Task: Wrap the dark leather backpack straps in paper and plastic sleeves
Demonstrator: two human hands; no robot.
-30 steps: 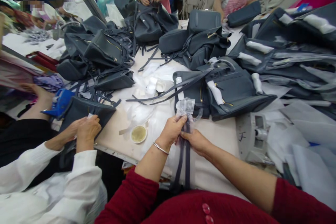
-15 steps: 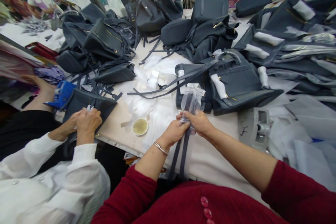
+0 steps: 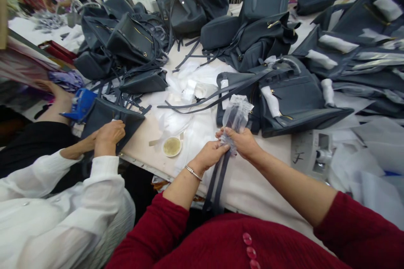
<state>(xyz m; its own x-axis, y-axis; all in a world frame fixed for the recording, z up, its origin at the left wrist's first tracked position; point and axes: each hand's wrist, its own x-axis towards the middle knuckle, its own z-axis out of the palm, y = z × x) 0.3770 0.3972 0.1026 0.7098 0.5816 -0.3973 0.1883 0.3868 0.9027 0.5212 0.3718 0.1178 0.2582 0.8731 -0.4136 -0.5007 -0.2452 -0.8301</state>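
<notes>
Straps (image 3: 217,176): a grey pair, held above the desk (image 3: 261,185), hanging over its near edge.
Clear sleeve (image 3: 235,115): since a second ago, raised further up the straps' top.
Left hand (image 3: 210,155): grip closed on the straps.
Right hand (image 3: 243,143): grip pinched on the sleeve's lower end.

Both hands meet near the middle of the frame, fingertips almost touching. The left hand (image 3: 210,154) comes up from lower center with its fingers pinched together and a thin bracelet on the wrist. The right hand (image 3: 243,142) reaches in from lower right, fingers curled closed, red sleeves pushed up both forearms.
</notes>
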